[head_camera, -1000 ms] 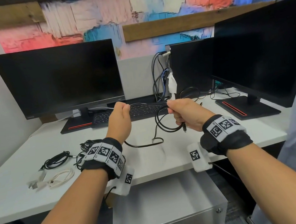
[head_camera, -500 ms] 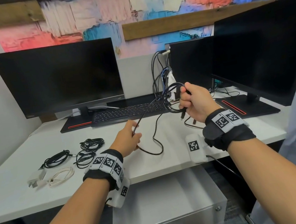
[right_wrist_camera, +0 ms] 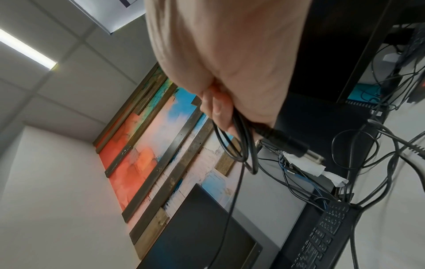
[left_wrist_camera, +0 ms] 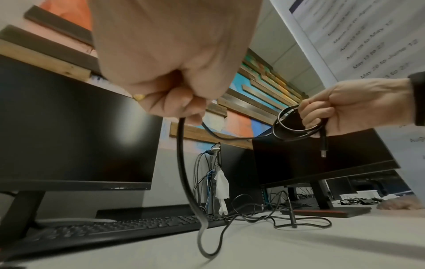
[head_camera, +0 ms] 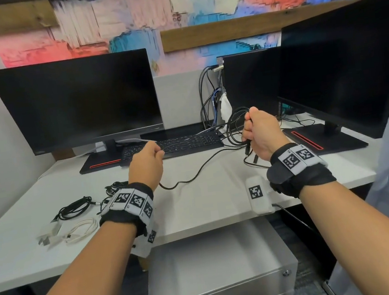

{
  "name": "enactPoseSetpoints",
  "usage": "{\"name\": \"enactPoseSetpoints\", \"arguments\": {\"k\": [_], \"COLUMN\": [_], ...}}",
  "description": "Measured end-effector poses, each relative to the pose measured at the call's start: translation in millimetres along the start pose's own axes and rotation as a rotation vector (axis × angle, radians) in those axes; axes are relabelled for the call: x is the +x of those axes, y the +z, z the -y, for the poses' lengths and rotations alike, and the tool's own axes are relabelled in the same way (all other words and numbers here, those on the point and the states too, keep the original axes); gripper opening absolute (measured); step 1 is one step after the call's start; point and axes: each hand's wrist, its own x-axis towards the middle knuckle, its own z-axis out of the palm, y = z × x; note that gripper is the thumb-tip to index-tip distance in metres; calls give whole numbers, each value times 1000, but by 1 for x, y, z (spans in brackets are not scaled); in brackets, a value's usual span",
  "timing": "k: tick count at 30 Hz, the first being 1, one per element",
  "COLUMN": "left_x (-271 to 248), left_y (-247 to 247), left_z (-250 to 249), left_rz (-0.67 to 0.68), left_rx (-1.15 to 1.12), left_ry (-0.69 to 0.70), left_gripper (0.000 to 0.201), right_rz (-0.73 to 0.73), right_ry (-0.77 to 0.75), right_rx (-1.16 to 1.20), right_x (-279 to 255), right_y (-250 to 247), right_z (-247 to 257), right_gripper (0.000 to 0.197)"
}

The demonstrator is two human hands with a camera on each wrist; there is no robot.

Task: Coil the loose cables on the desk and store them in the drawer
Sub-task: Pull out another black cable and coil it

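A long black cable [head_camera: 193, 174] sags onto the white desk [head_camera: 196, 204] between my hands. My left hand [head_camera: 156, 153] grips one stretch of it above the keyboard's front edge; in the left wrist view the cable [left_wrist_camera: 184, 172] hangs from that fist [left_wrist_camera: 174, 107] down to the desk. My right hand [head_camera: 248, 131] holds several wound loops [head_camera: 233, 127] of the same cable, with a plug [head_camera: 247, 150] dangling below. The right wrist view shows the loops [right_wrist_camera: 241, 151] and plug [right_wrist_camera: 289, 143] under curled fingers [right_wrist_camera: 216, 109]. The grey drawer cabinet [head_camera: 219, 268] stands shut under the desk.
At the desk's left lie two black cable bundles [head_camera: 75, 207] [head_camera: 114, 186] and a white cable [head_camera: 81, 232]. A keyboard [head_camera: 171, 145], two monitors [head_camera: 78, 100] [head_camera: 350, 64] and a computer with plugged-in cables [head_camera: 207, 103] fill the back.
My left hand dropped along the cable to the desk, then rose again toward the keyboard, gripping it. My right hand lifted the growing coil to the right.
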Motion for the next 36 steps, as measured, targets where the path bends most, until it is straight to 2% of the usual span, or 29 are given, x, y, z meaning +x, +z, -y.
{"name": "enactPoseSetpoints", "arguments": {"k": [4, 6, 11, 14, 16, 18, 20, 23, 28, 33, 36], "left_x": [-2, -5, -13, -14, -14, -15, -14, -11, -8, -6, -5], "left_y": [0, -1, -11, -16, -16, -16, -17, -18, -18, -14, -9], "left_z": [-3, -7, -23, -34, -40, -49, -59, -68, -70, -68, -65], "left_rz": [150, 218, 402, 465, 450, 379, 284, 188, 118, 82, 54], "left_rx": [283, 348, 264, 178, 100, -57, -229, -369, -466, -516, -449], "left_ry": [171, 249, 385, 451, 487, 491, 455, 361, 289, 224, 197], "left_gripper": [20, 22, 18, 13, 11, 7, 5, 6, 7, 10, 13], "right_rz": [39, 63, 90, 118, 156, 190, 208, 272, 423, 493, 508], "right_ry": [-14, -42, -74, -73, -68, -72, -86, -81, -38, 2, 44], "right_rx": [31, 34, 0, 29, 29, 3, -74, -206, -467, -408, -379], "right_x": [-5, -8, -10, -11, -12, -11, -10, -12, -21, -30, -33], "right_y": [3, 5, 5, 6, 8, 11, 13, 12, 16, 19, 19], "right_z": [1, 1, -1, -5, -8, -13, -15, -16, -19, -17, -14], "right_gripper": [28, 29, 25, 22, 21, 19, 16, 13, 18, 21, 37]}}
